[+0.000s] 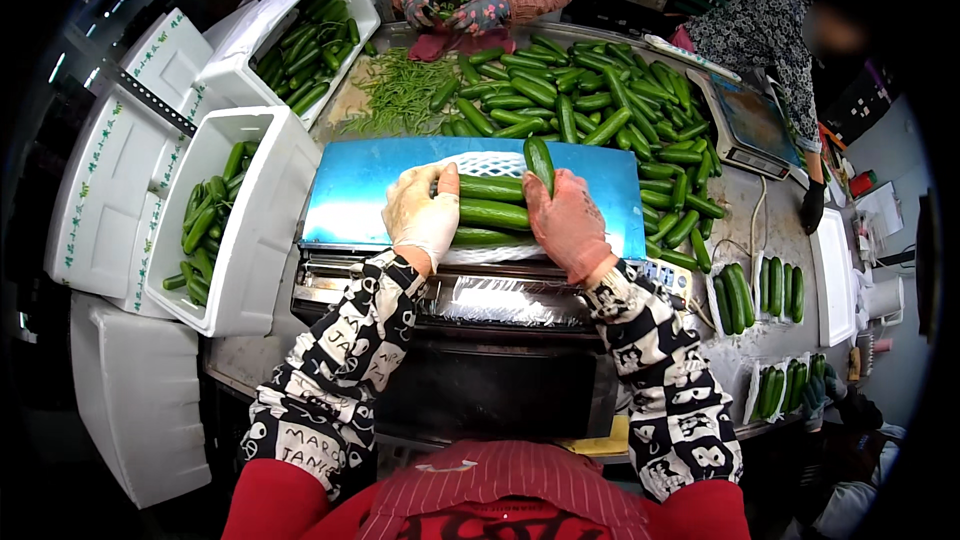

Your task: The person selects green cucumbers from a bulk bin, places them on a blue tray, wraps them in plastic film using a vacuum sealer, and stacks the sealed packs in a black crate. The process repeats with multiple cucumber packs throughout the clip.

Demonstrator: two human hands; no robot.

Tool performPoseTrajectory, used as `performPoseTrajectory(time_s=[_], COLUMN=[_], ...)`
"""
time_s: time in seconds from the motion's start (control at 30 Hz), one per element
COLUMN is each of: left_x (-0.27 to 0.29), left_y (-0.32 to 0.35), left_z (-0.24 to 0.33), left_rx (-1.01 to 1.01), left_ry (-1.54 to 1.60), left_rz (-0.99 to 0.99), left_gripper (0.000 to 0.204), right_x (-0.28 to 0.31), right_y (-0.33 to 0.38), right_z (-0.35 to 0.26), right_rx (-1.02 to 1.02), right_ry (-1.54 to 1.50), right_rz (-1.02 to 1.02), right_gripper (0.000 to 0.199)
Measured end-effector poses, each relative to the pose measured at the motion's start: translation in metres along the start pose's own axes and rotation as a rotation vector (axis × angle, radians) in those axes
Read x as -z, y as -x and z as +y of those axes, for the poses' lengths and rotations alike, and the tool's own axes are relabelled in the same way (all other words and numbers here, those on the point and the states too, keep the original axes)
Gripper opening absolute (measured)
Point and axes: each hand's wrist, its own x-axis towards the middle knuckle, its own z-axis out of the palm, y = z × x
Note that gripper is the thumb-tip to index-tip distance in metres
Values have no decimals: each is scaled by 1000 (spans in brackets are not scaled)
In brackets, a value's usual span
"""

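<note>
Several green cucumbers point(490, 214) lie side by side on a white foam net point(480, 162), over the blue-filmed top of a wrapping machine point(350, 180). My left hand point(422, 210), in a pale glove, closes round their left ends. In a reddish glove, my right hand point(570, 225) grips a single cucumber point(540, 162) that points away from me, tilted across the right ends of the others. Part of the net is hidden beneath the cucumbers and my hands. A roll of clear film point(500, 296) sits along the machine's near side.
A large cucumber pile point(590, 100) lies behind the machine, beside thin green peppers point(405, 90). Foam boxes point(255, 240) of cucumbers stand left. Right are a scale point(750, 115) and packed cucumber trays point(735, 298). Co-workers' gloved hands point(480, 15) work across the table.
</note>
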Motion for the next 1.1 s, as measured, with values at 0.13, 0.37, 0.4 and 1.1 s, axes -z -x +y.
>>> performPoseTrajectory(time_s=[0.13,0.37,0.4,1.1], left_x=[-6,45,46,67], left_y=[-19,-35,-36,-85], left_z=[-23,29,36,-2], left_rx=[-363,-1034,-996,268], left_ry=[-147,-36,-102,1271], left_rz=[-13,-307,-438,-812], left_gripper=[31,82,82,51], right_x=[12,45,51,50], right_y=[-6,3,3,-16], right_z=[20,28,22,33], right_rx=[-19,-136,-152,61], right_ry=[-2,-723,-732,-576], right_rz=[39,32,21,-132], right_gripper=[38,40,42,41])
